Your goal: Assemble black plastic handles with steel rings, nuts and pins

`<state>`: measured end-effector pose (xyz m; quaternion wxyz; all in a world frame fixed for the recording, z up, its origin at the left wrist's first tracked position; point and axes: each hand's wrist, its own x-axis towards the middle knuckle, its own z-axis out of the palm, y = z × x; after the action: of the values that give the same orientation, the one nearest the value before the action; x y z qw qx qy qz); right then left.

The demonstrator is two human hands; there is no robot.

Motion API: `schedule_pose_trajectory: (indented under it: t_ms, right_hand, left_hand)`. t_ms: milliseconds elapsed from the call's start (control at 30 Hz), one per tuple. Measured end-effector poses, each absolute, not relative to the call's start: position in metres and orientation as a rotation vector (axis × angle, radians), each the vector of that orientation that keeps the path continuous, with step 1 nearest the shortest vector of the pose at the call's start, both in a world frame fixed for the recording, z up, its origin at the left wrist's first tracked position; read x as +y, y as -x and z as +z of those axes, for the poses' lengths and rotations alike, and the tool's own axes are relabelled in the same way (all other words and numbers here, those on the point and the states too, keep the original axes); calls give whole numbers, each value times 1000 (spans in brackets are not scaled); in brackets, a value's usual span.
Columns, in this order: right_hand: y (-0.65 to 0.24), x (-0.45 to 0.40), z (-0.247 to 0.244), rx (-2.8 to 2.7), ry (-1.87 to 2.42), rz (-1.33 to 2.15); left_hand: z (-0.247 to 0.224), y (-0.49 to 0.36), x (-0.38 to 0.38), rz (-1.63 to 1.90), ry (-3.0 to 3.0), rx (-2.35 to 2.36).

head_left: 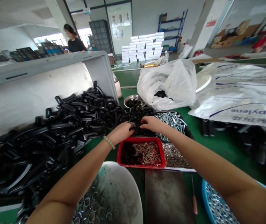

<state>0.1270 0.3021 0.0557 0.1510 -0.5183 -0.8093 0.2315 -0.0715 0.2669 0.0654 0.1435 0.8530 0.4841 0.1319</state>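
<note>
Pinching: left hand (121, 133) closed on a small dark part (132, 125), too small to identify.
Touching: right hand (152, 123) curled over small black fittings (136, 116) heaped in a black tray (151, 109); gripping cannot be told.
Nearby: red tray (142, 139) just below, silver screws (171, 121) right, black plastic handles (81, 115) left, on green worktop (219, 149).
</note>
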Motion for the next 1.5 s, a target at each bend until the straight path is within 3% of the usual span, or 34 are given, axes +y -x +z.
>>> schedule_pose_trajectory:
  t_ms: [133,467,633,800,1000,1133,1333,1500]
  right_hand:
    - [-126,295,54,-2380,1526,552]
    - [-105,228,65,-2417,1305,291]
    - [-111,262,60,-2292,1496,203]
    - [-123,273,63,-2266,1502,209]
    - [-87,203,57,-2398,1235,413]
    - [-70,184,45,-2530,998,610]
    - [-72,185,40,-1715,1137,1130]
    - [-75,183,30,-1712,1019,1117]
  left_hand:
    - [69,61,304,256,-2715,1638]
    - [66,21,345,-61,-2882,1305]
    - [67,23,349,41,-2813,1312]
    - [71,45,340,417,-2633,1369]
    - [67,65,286,1016,-1446,1164]
    - [67,82,241,1045,-1159,1158]
    - [58,96,188,1023,-970,1149]
    - [48,90,174,960,-915,1139]
